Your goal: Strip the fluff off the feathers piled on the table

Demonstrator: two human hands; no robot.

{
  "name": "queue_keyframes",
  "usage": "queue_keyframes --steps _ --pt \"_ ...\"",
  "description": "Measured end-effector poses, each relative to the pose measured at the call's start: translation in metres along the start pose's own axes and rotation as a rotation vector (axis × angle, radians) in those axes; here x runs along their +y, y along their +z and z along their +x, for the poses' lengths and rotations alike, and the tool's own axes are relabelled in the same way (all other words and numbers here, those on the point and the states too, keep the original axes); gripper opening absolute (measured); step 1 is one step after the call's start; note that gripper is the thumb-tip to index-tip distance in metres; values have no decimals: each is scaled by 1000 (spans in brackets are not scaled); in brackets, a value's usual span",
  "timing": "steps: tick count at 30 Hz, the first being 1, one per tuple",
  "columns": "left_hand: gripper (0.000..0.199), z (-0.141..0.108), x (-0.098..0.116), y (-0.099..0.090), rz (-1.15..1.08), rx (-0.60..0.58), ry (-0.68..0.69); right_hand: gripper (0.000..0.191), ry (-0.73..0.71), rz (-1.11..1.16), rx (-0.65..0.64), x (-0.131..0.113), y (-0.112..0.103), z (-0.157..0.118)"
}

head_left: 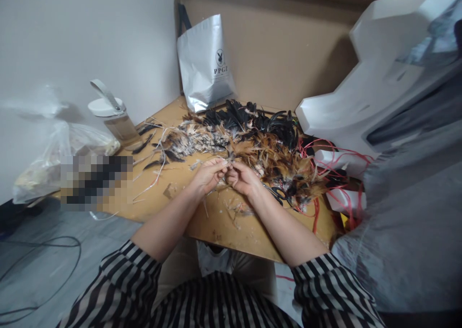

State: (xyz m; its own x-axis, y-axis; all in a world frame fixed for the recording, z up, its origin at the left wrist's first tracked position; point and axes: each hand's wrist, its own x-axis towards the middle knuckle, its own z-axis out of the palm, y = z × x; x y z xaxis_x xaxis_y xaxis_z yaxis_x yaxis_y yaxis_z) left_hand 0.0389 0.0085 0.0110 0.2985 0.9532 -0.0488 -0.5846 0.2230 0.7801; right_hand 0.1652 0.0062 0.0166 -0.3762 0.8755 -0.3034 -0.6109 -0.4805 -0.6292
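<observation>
Both hands meet over the front of the wooden table, just before a large heap of feathers. My left hand is closed, thumb and forefinger pinched together. Right beside it, my right hand is also closed in a pinch, fingertips almost touching the left ones. Between the fingertips is a small brown feather, its base hidden by the fingers. Behind lie black feathers, pale grey fluffy feathers and brown feathers. Scissors with dark handles lie by my right wrist, partly covered by feathers.
A silver bag stands at the back. To the left are a lidded bottle and a clear plastic bag. Red cords trail over the right table edge, near white foam and a grey covered bulk.
</observation>
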Motion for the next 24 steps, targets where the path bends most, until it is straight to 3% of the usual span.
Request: queue_keyframes --steps 5,8,13,17,20,24 --pt "16 2 1 -4 -87 33 -24 16 -123 29 -27 -5 -3 0" --pt "13 2 4 -5 -166 28 -46 16 -167 -7 40 -6 -4 0" --pt "8 1 7 -3 -256 25 -103 25 -383 -243 169 -3 -1 0" --pt "7 1 8 -3 -288 28 -108 27 -574 -515 209 -1 -1 0" --pt "8 2 8 -5 -298 35 -86 18 -797 -831 285 -2 -7 1" --pt "7 4 7 -8 -273 37 -54 19 -954 -1232 330 -5 -15 -2"
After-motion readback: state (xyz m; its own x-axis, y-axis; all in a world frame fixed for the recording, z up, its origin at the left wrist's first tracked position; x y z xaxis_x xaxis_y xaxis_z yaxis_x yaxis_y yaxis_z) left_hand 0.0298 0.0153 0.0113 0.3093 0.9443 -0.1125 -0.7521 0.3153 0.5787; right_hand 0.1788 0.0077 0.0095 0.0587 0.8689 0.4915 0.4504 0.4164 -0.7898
